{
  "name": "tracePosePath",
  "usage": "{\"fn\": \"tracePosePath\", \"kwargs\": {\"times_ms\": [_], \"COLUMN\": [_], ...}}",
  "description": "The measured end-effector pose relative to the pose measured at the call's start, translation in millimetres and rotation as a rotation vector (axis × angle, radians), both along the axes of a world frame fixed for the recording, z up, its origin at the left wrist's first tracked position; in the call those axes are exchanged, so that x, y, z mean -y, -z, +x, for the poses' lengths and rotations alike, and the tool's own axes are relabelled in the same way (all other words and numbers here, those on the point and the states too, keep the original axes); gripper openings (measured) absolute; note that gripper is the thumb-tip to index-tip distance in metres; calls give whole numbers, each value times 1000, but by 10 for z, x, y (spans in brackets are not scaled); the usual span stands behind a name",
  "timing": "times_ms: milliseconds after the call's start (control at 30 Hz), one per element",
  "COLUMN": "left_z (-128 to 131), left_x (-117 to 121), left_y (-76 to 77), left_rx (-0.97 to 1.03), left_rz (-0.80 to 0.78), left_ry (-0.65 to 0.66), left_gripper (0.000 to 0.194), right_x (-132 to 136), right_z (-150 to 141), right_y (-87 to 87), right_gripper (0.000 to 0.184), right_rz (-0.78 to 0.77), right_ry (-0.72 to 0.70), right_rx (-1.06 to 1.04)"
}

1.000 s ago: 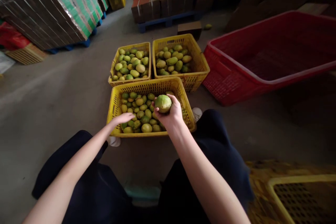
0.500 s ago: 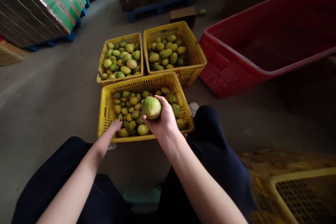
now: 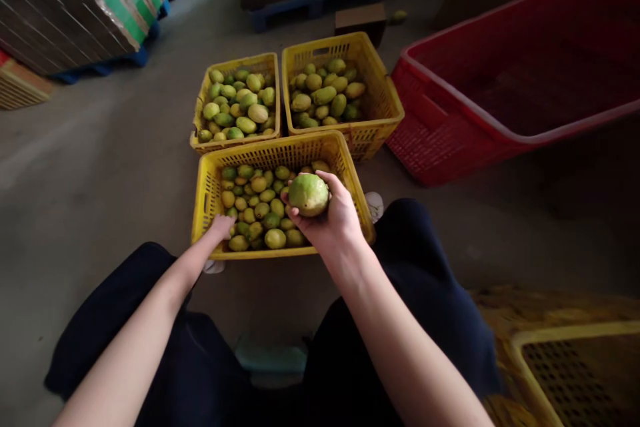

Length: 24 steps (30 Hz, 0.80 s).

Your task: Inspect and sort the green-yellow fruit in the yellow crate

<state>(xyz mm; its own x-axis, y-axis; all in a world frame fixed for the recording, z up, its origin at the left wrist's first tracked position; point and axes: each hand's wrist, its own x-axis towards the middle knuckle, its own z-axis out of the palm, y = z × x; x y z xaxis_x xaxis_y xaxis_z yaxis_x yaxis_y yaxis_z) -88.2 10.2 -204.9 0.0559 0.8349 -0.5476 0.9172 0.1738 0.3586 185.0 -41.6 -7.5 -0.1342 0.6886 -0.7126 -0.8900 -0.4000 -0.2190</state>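
Round green-and-yellow fruit (image 3: pixel 309 195) is cradled by the right hand (image 3: pixel 341 219) above a yellow slotted plastic crate (image 3: pixel 204 197)

At the far left, a tall, film-wrapped stack of brown cartons (image 3: pixel 65 7) is borne by a blue pallet (image 3: pixel 100 70). On the right, a deep red plastic bin (image 3: pixel 430 123) is set on the grey floor (image 3: pixel 150 107). Between them, two more yellow plastic crates, a left one (image 3: pixel 250 61) and a right one (image 3: pixel 370 139), are placed side by side beyond the near crate, each loaded with fruit. Behind these, a small brown cardboard box (image 3: pixel 361 19) is seen. The round fruit is clasped by the right hand, palm upward, fingers and thumb curved around its sides. The left hand (image 3: pixel 220 228) is lowered into the near crate's left end, where small oval fruits (image 3: pixel 275 238) are met by its fingertips; whether one is grasped cannot be told.
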Motion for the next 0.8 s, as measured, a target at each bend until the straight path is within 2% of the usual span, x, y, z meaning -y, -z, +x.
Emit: {"fn": "tracePosePath", "kwargs": {"times_ms": [100, 167, 200, 267, 300, 367, 433, 467, 500, 567, 733, 800], "left_z": [-65, -9, 50, 208, 295, 452, 561, 592, 610, 621, 674, 710], "left_x": [-123, -189, -196, -130, -53, 170, 422, 531, 620, 718, 682, 678], "left_y": [-194, -443, -607, -1004, -1223, -1653, -1994, -2108, -2180, -2199, -1906, -1843], "left_rx": [-30, 65, 212, 448, 737, 1245, 1510, 1594, 1646, 1707, 1705, 1697], "left_rz": [21, 53, 55, 52, -3, -148, -270, -300, -334, -367, -308, -275], "left_ry": [-40, -101, -187, -258, -373, -509, -594, -639, -683, -805, -1295, -1384], "left_gripper": [43, 39, 36, 38, 45, 50, 46, 43, 41, 38, 32, 30], "right_x": [23, 43, 52, 63, 64, 61, 58, 61, 66, 82, 110, 114], "right_z": [7, 4, 1, -9, -17, -42, -83, -110, -140, -202, -331, -369], "right_y": [-49, -82, -94, -101, -96, -70, -32, -11, 10, 52, 113, 109], "right_gripper": [13, 15, 15, 14, 14, 15, 15, 15, 14, 14, 15, 19], "right_rz": [28, 24, 23, 29, 34, 40, 41, 46, 56, 94, 211, 220], "right_ry": [4, -10, -18, -34, -39, -43, -40, -37, -35, -45, -119, -161], "right_rx": [10, 19, 24, 32, 36, 54, 79, 89, 96, 103, 74, 73]}}
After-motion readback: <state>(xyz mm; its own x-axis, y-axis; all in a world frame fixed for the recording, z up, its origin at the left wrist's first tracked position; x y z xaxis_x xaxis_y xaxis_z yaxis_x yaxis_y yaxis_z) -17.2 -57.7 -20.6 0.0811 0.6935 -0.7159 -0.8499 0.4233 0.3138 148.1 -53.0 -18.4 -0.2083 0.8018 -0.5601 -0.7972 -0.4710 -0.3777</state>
